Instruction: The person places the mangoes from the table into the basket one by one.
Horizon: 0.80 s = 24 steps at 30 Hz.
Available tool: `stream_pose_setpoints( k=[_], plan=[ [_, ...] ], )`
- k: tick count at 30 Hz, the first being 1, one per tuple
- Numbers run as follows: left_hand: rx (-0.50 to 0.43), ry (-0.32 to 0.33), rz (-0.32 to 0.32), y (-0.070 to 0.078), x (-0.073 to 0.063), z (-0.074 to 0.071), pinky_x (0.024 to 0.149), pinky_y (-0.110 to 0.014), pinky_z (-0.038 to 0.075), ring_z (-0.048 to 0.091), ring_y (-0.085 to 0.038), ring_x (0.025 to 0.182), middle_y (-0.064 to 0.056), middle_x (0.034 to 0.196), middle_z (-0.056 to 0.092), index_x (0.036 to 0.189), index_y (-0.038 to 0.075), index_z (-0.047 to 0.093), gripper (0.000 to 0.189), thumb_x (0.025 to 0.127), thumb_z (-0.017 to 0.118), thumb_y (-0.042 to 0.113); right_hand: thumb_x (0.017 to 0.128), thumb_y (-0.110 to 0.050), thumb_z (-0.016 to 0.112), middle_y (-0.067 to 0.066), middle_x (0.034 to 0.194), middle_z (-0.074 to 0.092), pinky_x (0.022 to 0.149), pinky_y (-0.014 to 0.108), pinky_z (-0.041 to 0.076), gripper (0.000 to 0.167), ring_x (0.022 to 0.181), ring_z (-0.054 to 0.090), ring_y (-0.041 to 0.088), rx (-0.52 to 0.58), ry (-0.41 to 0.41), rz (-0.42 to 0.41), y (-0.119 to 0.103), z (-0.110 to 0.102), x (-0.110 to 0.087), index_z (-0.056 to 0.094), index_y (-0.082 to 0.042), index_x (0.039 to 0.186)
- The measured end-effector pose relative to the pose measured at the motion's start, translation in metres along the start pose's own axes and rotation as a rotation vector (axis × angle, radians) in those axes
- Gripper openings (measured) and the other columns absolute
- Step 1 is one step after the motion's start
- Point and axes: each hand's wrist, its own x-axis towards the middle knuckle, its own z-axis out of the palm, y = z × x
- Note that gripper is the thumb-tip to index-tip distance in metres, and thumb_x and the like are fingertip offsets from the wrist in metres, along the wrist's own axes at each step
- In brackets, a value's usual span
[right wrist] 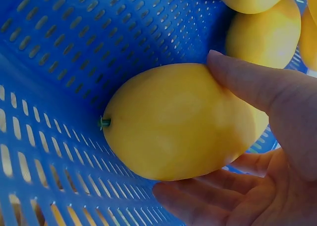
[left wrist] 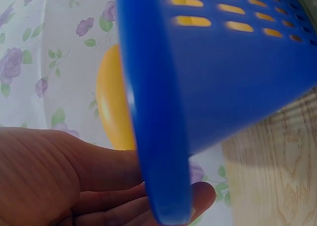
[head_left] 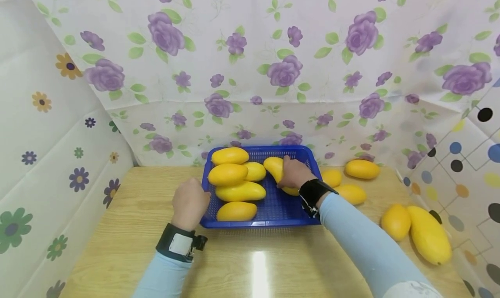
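the left hand (head_left: 190, 205) pinches the blue basket (head_left: 269, 224) by its rim while the right hand (head_left: 295, 173) grips 1 mango (right wrist: 173, 122), whose smooth skin could slip, knocking the piled mangoes (head_left: 228, 175).

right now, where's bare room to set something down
Bare table lies left of the left hand and between the forearms, in front of the blue basket. Inside it, the floor is bare in front of the fruit the right hand grips. Crowded: the basket's left half and the table's right side.
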Motion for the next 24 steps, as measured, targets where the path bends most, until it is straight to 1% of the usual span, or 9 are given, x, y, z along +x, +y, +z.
stream_pose_setpoints(
  k=[6,10,15,19,21,24],
  plan=[
    [-0.004,0.006,0.006,0.001,0.0,0.0,0.036,-0.022,0.039,0.056,-0.019,0.052,-0.01,0.067,0.058,0.079,0.0,0.063,0.022,0.083,0.068,0.021,0.067,-0.045,0.08,0.019,0.126,0.055,0.086,0.041,0.051,0.106,0.103,0.059,0.03,-0.003,-0.016,0.0,0.0,-0.005,-0.003,0.021,-0.001,0.144],
    [-0.01,0.007,0.012,0.002,-0.001,-0.001,0.036,-0.022,0.039,0.056,-0.019,0.052,-0.01,0.065,0.058,0.077,0.0,0.063,0.022,0.083,0.069,0.021,0.068,-0.043,0.08,0.019,0.13,0.052,0.089,0.042,0.05,0.103,0.107,0.058,0.03,0.017,-0.024,0.001,0.0,-0.009,-0.006,0.023,-0.002,0.143],
    [-0.017,0.001,0.005,0.002,-0.002,0.0,0.036,-0.022,0.039,0.055,-0.02,0.051,-0.01,0.064,0.057,0.076,0.001,0.062,0.023,0.083,0.068,0.021,0.07,-0.041,0.079,0.018,0.133,0.05,0.093,0.043,0.047,0.099,0.115,0.054,0.032,0.014,-0.011,-0.014,0.002,-0.014,-0.01,0.024,-0.002,0.143],
    [-0.021,0.001,0.006,0.003,-0.002,-0.001,0.037,-0.022,0.039,0.055,-0.02,0.051,-0.01,0.064,0.057,0.076,0.001,0.061,0.023,0.083,0.068,0.022,0.072,-0.042,0.077,0.021,0.137,0.045,0.096,0.046,0.045,0.098,0.12,0.05,0.036,0.019,0.0,-0.02,0.005,-0.021,-0.015,0.025,-0.002,0.144],
    [-0.021,0.004,0.01,0.003,-0.002,-0.001,0.037,-0.022,0.039,0.055,-0.02,0.051,-0.01,0.063,0.056,0.075,0.001,0.061,0.023,0.083,0.069,0.022,0.073,-0.043,0.075,0.024,0.14,0.041,0.098,0.047,0.044,0.098,0.124,0.046,0.038,0.015,0.008,-0.036,0.008,-0.024,-0.017,0.023,-0.001,0.145],
    [-0.02,0.009,0.012,0.003,-0.002,0.0,0.037,-0.022,0.038,0.054,-0.02,0.05,-0.009,0.062,0.055,0.072,0.002,0.06,0.024,0.083,0.069,0.022,0.075,-0.042,0.074,0.024,0.14,0.041,0.099,0.049,0.043,0.093,0.125,0.044,0.039,0.038,0.028,-0.063,0.014,-0.029,-0.021,0.027,-0.001,0.144]
  ],
)
